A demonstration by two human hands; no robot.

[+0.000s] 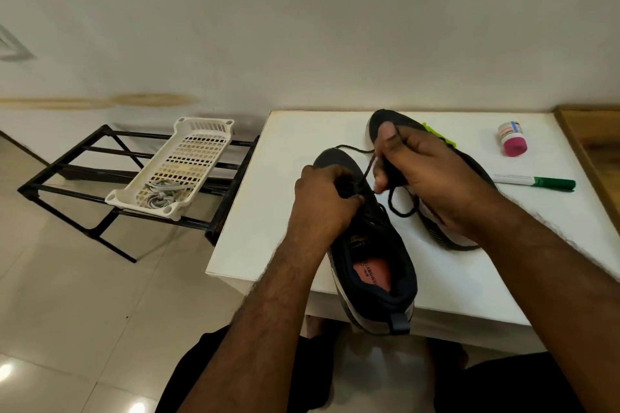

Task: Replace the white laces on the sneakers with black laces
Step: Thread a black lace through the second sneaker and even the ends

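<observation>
- White table (469,265) against a pale wall, tiled floor below; black rack (67,174) to the left carrying a white perforated tray (201,131).
- In the tray: white laces (160,193), heaped at its near end, well apart from the shoes.
- Near sneaker (372,265) on the table's front edge, heel overhanging toward the viewer; second sneaker (436,221) just beside it on the right, partly hidden by the right hand.
- Black lace (397,206) running from the near sneaker's upper eyelets, one loop slack between the two shoes, another strand arcing toward the toe.
- Left hand (323,198): fingers curled, pinching the lace at the eyelets.
- Right hand (416,171): fingers curled, pinching the lace above the shoe; exact grip point not resolvable.
- Judged step: threading or tightening the black lace on the near sneaker, late in that shoe.
- Risks: overhanging heel tipping off the edge under a hard pull; slack loop snagging the second sneaker; uneven lace ends from one-sided tension; skipped eyelet, since the fingers cover the row.
- Also on the table: green marker (536,182), small pink-capped bottle (511,139).
</observation>
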